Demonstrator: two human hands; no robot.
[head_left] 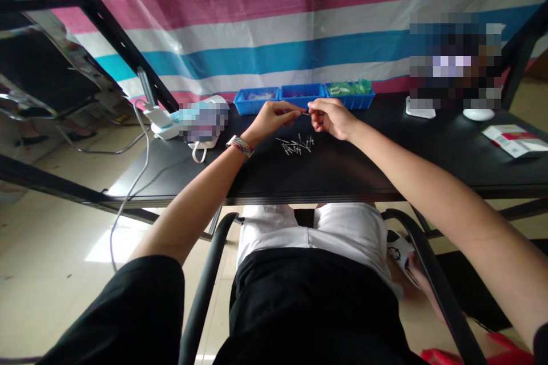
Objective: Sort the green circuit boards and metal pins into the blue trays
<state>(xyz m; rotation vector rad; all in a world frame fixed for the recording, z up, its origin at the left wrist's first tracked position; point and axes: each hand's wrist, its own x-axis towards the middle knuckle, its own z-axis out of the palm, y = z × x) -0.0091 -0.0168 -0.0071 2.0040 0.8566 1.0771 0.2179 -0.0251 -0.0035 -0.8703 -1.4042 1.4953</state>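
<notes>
My left hand (274, 120), with a patterned band at its wrist, is pinched at the left end of a small thin pin-like piece (305, 113). At the other end of that piece, the fingers of my right hand (333, 117) are curled and closed on it. Both hands are raised in front of the blue bins. Below them on the black table lies a loose pile of small silvery pin-like pieces (295, 146), which look like pop rivets. The exact shape of the held piece is too small to make out.
Three joined blue bins (257, 107) stand at the back; the right one holds green packaging (349, 88). On the left are a power strip (165, 128) and cable. A white mouse (478, 114) and a small box (516, 141) lie on the right of the black table (342, 174).
</notes>
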